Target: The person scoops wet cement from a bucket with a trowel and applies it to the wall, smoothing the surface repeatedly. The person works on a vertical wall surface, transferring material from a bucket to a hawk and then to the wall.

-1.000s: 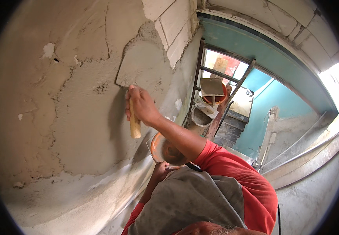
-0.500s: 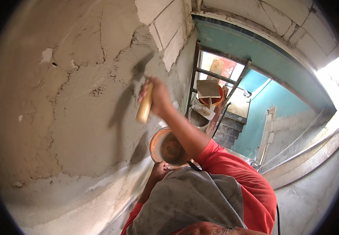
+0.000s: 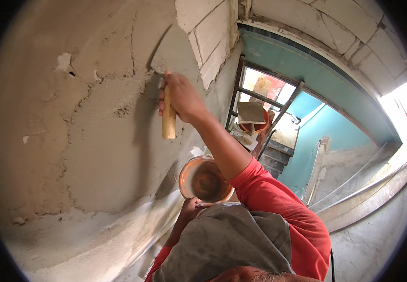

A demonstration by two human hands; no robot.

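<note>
My right hand [image 3: 181,97] is closed round the wooden handle of a trowel [image 3: 169,117]. The trowel's grey blade lies against the wet plaster of the wall [image 3: 104,155], close to the bare blocks [image 3: 210,33]. At my front, the left hand [image 3: 191,207] grips the near rim of an orange bucket [image 3: 183,181], its fingers partly hidden. Grey mortar coats the inside of the bucket, with orange showing through at the bottom.
On the right a dark ladder [image 3: 283,105] stands by the stairs [image 3: 274,157]. Beside it are a second orange bucket [image 3: 263,123] and a square flat board with a handle [image 3: 250,113]. A teal wall [image 3: 344,117] rises behind, and a bent pale ledge [image 3: 359,197] runs along the right.
My right hand has moved up the wall with the trowel, and the blade now shows flat on the plaster by the blocks. The left hand stays on the bucket.
</note>
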